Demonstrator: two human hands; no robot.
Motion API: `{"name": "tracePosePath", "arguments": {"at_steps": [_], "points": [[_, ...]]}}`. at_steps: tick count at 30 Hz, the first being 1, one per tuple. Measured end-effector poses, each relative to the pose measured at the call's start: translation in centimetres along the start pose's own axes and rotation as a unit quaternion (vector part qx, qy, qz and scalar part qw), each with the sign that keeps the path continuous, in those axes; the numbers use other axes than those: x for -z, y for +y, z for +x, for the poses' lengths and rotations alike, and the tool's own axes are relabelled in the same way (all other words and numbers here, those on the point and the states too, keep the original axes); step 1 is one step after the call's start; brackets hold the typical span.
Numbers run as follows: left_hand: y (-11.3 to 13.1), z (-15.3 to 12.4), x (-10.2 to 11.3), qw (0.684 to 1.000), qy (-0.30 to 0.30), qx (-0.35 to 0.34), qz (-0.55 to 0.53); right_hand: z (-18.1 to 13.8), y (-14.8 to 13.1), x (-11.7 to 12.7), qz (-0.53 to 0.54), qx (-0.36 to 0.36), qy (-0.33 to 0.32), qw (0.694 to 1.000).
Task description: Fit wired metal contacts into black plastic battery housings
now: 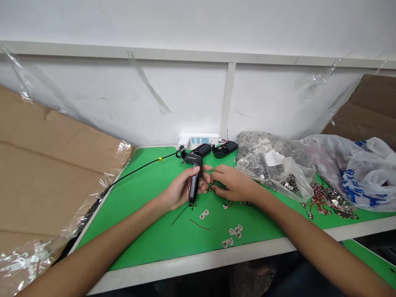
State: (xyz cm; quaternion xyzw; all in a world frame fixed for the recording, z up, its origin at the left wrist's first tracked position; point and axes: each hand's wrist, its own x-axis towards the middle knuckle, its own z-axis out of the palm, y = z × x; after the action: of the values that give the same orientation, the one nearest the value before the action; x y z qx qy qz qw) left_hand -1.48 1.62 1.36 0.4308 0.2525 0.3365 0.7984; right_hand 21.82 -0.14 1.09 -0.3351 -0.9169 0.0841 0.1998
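Observation:
My left hand is closed around a black pistol-grip tool, probably a soldering gun, with a thin red wire running along it. My right hand pinches something small near my left fingers, too hidden to name. Several metal tabs lie on the green mat below my hands, and a red wire piece lies close by. A black cable runs from the tool's far end leftward across the mat.
A white power strip and black holders stand at the back. To the right are a clear bag of metal parts, a heap of wired tabs, and a white-blue plastic bag. Cardboard leans at the left.

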Motion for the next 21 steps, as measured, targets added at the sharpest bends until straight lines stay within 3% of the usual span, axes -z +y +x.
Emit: {"name": "tracePosePath", "arguments": {"at_steps": [7, 11, 16, 21], "points": [[-0.6, 0.2, -0.1, 0.999, 0.007, -0.017, 0.03, -0.2, 0.5, -0.3, 0.016, -0.008, 0.014, 1.0], [-1.2, -1.1, -0.9, 0.991, 0.075, -0.092, 0.068, -0.6, 0.8, -0.3, 0.038, -0.028, 0.024, 0.999], [-0.4, -4.9, -1.1, 0.97, 0.179, -0.159, 0.036, -0.8, 1.1, -0.3, 0.053, -0.049, 0.039, 0.997], [3.4, -11.3, 0.5, 0.942, 0.273, -0.188, 0.049, -0.7, 1.2, -0.3, 0.057, -0.065, 0.032, 0.996]]}}
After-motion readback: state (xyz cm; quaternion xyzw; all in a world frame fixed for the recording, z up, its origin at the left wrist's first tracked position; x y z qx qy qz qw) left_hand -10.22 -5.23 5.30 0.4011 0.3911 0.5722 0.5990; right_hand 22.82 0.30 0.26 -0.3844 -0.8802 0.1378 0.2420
